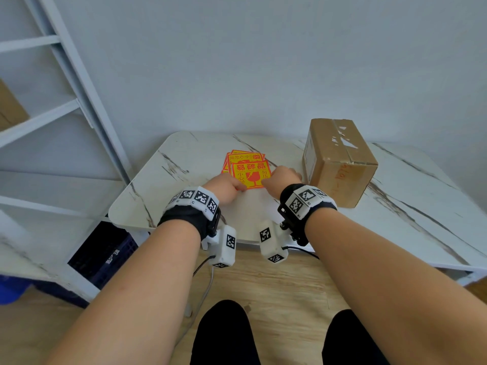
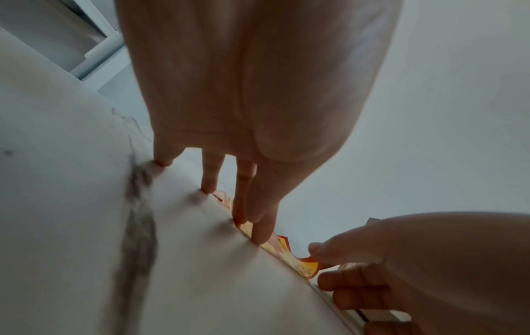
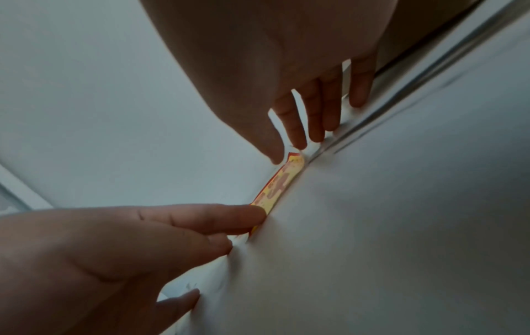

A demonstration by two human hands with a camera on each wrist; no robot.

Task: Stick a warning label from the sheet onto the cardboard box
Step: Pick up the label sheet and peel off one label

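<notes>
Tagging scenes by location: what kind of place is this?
Probably a small packing or storage room: a taped brown cardboard box on a white marble-pattern table, a stack of red-and-yellow warning label sheets, and white metal shelving against the wall.

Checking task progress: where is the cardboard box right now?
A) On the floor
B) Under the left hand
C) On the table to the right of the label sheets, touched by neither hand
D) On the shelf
C: the cardboard box stands on the table right of the label sheets, where both hands work.
</notes>
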